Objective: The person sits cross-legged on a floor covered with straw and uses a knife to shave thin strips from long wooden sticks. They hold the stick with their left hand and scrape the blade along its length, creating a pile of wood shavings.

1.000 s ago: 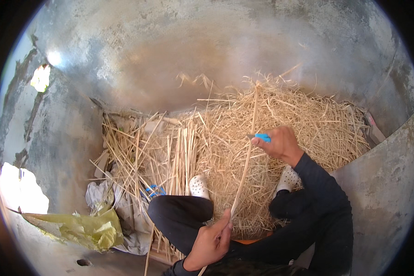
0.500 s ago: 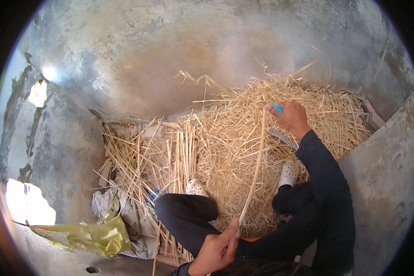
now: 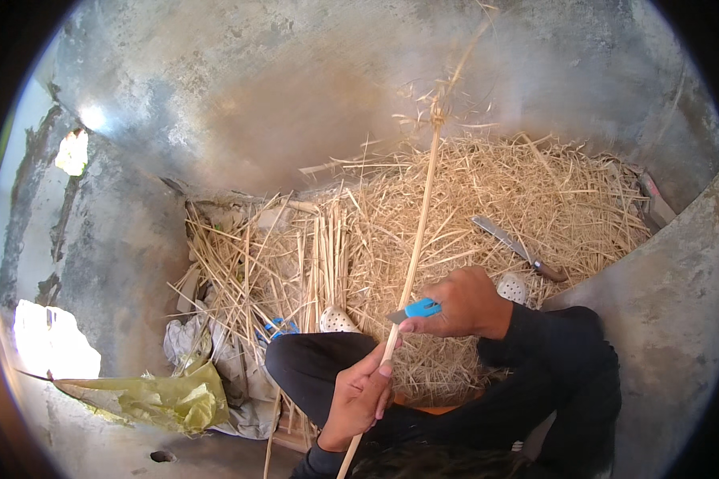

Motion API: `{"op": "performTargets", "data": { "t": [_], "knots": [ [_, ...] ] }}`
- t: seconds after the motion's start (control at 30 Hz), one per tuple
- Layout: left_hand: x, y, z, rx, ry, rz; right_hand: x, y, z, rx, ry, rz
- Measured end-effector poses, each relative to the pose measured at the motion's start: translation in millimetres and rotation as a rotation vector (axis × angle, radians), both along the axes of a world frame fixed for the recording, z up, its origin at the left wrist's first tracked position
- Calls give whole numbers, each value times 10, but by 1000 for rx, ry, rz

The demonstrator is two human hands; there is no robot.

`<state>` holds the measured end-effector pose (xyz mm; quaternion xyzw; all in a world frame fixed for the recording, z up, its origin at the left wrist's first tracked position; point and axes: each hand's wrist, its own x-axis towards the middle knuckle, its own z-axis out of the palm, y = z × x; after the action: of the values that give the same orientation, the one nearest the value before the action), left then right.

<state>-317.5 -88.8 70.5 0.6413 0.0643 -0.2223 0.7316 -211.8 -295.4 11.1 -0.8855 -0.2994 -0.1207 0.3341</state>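
Observation:
A long, thin, pale strip (image 3: 425, 207), which looks like bamboo, slants up and away from my lap, with curled shavings bunched near its far end. My left hand (image 3: 362, 397) is closed around its near part. In my right hand (image 3: 470, 306) is a blue utility knife (image 3: 421, 308), its blade against the strip just above the left hand. The right thumb lies beside the strip. On the shavings at the right rests a second knife (image 3: 503, 235) with a brown handle; no hand touches it.
A thick heap of shavings (image 3: 559, 188) spreads before me, between white clogs (image 3: 337, 320). Uncut-looking strips (image 3: 327, 255) lie at left, next to yellow sheeting (image 3: 184, 399). Grey walls (image 3: 295, 88) enclose the far side; a panel (image 3: 655, 279) stands at right.
My right hand and the utility knife have come back along the strip from its far part to near my left hand. The strip's far end has risen, with curled shavings bunched on it.

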Motion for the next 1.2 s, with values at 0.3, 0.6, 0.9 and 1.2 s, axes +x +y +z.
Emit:
{"op": "performTargets", "data": {
  "t": [0.3, 0.6, 0.9, 1.2],
  "knots": [
    [-90, 53, 21, 111, -78, -45, 61, 26, 13, -47, -5, -66],
    [69, 33, -6, 97, -127, 30, 241, -5, -69, -60, -90, -172],
    [114, 17, -27, 67, -135, -5, 338, -104, -71, -82, -180, -151],
    [-6, 34, -34, -9, -6, 15, 463, -391, -122, -68, -101, -322]
  ]
}}
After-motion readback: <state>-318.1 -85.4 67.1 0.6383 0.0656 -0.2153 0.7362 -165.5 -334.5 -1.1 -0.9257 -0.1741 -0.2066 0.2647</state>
